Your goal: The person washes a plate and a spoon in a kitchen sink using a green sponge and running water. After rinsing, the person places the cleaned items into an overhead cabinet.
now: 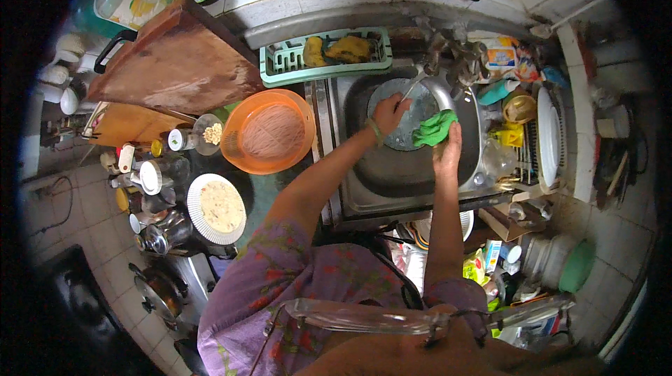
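My left hand (389, 115) is over the stainless steel sink (404, 179), its fingers closed around a thin utensil (413, 87) that looks metallic. Which kind of utensil it is, I cannot tell. A bunched green cloth (437, 127) is held in my right hand (448, 146), just in front of the curved faucet spout (440, 95). Beneath both hands lies a wet, round, greyish disc (386, 95), possibly a glass lid or a shallow dish; the hands and the cloth partly cover it.
Left of the sink stand an orange plastic colander (231, 137) of pale noodles and a ridged white plate (199, 225) bearing a creamy mixture. A green rack (273, 80) holds worn sponges behind. White plates (547, 137) stand upright at right; a wooden board (173, 69) leans at left.
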`<act>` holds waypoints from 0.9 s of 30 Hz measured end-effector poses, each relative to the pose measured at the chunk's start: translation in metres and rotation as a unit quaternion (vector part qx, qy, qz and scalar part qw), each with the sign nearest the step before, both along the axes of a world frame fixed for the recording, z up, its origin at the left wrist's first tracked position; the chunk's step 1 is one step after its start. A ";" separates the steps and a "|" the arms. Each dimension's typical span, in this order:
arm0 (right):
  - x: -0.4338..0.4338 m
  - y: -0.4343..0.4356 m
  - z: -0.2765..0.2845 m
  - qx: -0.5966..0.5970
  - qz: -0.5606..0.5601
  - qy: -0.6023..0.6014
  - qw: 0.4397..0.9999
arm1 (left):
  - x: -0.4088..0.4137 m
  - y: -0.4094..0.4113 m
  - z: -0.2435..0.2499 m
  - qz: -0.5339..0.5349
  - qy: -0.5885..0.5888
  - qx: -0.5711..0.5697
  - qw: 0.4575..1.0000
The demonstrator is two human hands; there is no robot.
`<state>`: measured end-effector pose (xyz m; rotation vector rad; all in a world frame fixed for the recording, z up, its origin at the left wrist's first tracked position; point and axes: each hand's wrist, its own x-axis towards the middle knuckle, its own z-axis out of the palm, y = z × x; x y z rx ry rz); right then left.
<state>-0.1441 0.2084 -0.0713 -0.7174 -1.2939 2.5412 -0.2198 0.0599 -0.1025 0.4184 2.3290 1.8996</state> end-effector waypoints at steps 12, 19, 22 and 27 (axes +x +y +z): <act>-0.043 -0.039 0.038 0.665 -0.010 0.161 0.729 | 0.055 -0.028 0.013 -0.002 -0.052 -0.060 0.997; -0.081 -0.036 0.016 0.718 0.166 -0.043 0.674 | 0.065 -0.033 0.017 -0.001 0.026 -0.201 0.979; -0.105 0.003 -0.015 0.533 0.308 -0.168 0.770 | 0.069 -0.031 0.015 -0.016 0.030 -0.218 0.975; -0.085 0.001 -0.011 0.001 0.265 -0.177 0.948 | 0.082 -0.031 -0.006 0.007 -0.142 0.008 0.990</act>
